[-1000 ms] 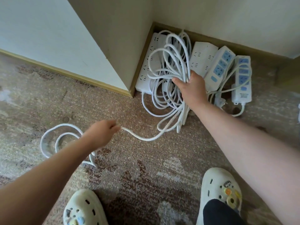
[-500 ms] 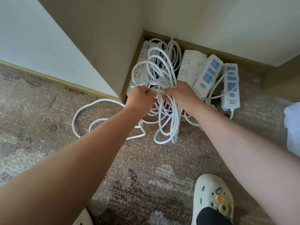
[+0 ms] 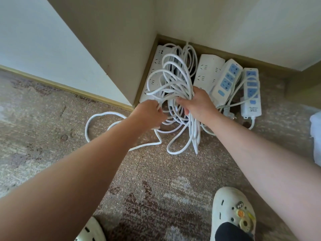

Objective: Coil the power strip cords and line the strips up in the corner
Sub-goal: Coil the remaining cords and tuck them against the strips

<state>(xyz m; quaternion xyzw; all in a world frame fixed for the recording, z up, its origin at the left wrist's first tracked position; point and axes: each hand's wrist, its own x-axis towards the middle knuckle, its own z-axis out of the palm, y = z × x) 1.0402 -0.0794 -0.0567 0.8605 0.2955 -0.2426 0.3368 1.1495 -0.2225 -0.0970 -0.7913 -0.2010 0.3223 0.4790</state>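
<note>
My right hand grips a thick bundle of white cord loops above the corner. My left hand is closed on a strand of the same cord right beside it. The loose tail of the cord curls on the carpet to the left. Under the loops, against the wall, lies a white power strip. To its right stand another white strip, a white strip with blue sockets and a second blue-socket strip, side by side along the baseboard.
A projecting wall corner borders the nook on the left; a baseboard runs behind the strips. My two white clogs stand on the patterned carpet. Something white lies at the right edge.
My left hand came from the carpet at the left up to the bundle, bringing cord with it. The loose tail on the floor has shortened and drawn closer to the corner.
</note>
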